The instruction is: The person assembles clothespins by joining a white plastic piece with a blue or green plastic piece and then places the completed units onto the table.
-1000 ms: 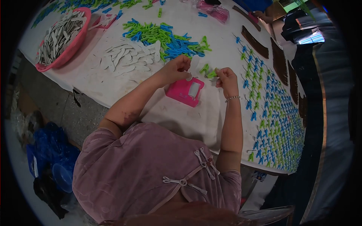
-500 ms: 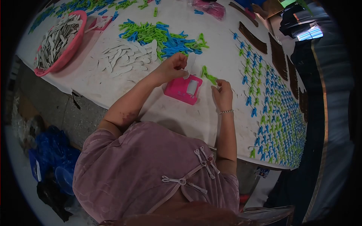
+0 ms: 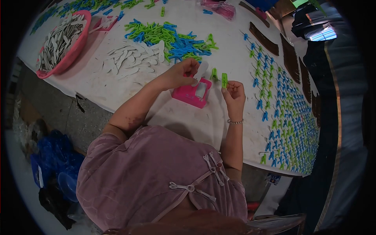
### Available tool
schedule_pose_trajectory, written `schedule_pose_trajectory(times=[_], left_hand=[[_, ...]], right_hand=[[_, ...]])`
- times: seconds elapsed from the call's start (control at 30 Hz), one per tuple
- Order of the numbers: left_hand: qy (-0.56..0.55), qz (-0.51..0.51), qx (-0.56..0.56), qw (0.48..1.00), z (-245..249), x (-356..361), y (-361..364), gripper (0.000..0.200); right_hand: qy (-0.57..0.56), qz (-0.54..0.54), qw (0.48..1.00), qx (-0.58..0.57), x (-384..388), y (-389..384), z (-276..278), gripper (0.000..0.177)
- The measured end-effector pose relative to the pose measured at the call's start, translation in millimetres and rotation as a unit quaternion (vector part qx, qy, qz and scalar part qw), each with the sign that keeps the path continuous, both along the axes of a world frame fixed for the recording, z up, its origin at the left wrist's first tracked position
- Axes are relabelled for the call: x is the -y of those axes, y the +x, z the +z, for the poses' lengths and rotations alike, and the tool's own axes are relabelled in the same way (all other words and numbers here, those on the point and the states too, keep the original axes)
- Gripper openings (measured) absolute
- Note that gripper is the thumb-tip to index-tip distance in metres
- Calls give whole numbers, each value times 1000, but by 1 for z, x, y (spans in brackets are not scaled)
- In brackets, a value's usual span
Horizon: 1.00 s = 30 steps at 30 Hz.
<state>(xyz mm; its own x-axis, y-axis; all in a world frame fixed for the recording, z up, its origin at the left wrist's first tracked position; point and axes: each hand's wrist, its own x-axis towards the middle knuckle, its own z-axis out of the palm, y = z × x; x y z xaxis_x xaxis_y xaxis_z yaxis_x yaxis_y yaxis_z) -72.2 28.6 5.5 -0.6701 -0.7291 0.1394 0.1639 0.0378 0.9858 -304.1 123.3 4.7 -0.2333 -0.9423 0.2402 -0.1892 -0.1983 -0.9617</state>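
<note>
My left hand (image 3: 185, 73) is closed with a flat white strip (image 3: 202, 69) pinched at its fingertips, tilted up. Just below sits a bright pink block (image 3: 184, 95) with a pale grey insert (image 3: 201, 90) in its top. A green clothespin (image 3: 224, 80) stands upright between the thumb and fingers of my right hand (image 3: 235, 95), to the right of the block. Beside it, on the cloth, lies another green clothespin (image 3: 214, 73). Beyond my left hand is a pile of green and blue clothespins (image 3: 166, 37), with loose white strips (image 3: 131, 58) to its left.
At left a pink basket (image 3: 83, 41) holds many white strips. Rows of blue and green clothespins (image 3: 288, 117) cover the right side of the table. Dark brown toothed strips (image 3: 290, 58) lie along the right edge. A pink plastic bag (image 3: 221, 9) is at the back.
My right hand has picked up one green clothespin from the cloth and turned it upright. My left hand has lowered slightly, and the white strip leans more to the right.
</note>
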Motion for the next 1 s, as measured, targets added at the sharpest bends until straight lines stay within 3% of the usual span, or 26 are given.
schedule_pose_trajectory(times=[0.1,0.23,0.5,0.83,0.93,1.0], left_hand=[[-14,-4,2,1000,-1,-1,-1,43],[-35,-6,-3,999,-3,1,-1,42],[-36,-33,3,999,-1,-2,0,43],[-51,-68,10,996,-7,-2,-2,41],[-41,-73,19,996,-6,-1,-1,42],[-81,-53,21,995,-6,-2,-1,43]], right_hand=[[17,58,993,98,-14,18,23,29],[3,62,993,96,-17,25,19,30],[-2,35,999,-34,-27,30,15,24],[-2,48,995,-83,-21,39,19,26],[5,49,996,-75,-20,44,22,25],[5,40,999,23,-21,47,23,20]])
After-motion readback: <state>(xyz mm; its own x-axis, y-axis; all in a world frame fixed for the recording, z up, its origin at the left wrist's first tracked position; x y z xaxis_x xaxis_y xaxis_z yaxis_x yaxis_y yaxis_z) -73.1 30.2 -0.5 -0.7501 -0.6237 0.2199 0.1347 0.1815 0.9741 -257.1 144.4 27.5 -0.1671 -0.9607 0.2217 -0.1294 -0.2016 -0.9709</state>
